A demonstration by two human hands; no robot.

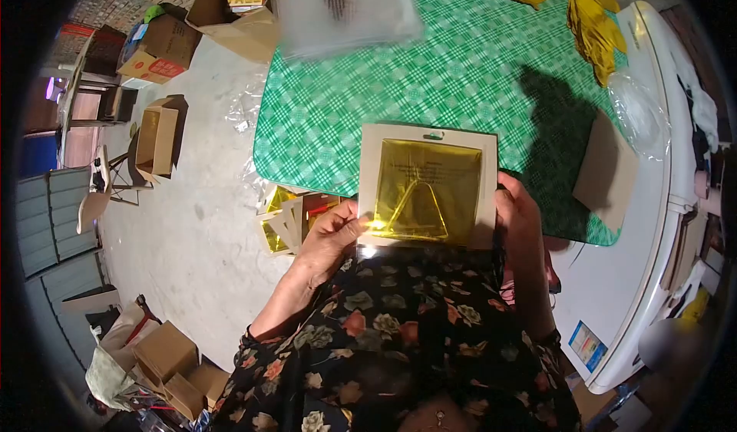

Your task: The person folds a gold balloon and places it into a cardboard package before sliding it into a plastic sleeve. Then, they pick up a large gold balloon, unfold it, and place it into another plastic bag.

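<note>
Both my hands hold a flat package upright over the near edge of the green checked table. The package has a pale card border with a hang hole at the top and folded gold foil in its middle, with small print on it. My left hand pinches its lower left side, thumb on the front. At the right edge my right hand grips it, most of the fingers hidden behind. Similar gold-and-card packages lie in a pile below the table edge, beside my left hand.
Clear plastic bags are stacked at the table's far left. Crumpled gold foil lies far right, above a clear plastic bag and a brown cardboard piece. A white appliance borders the right side. An open carton stands on the floor.
</note>
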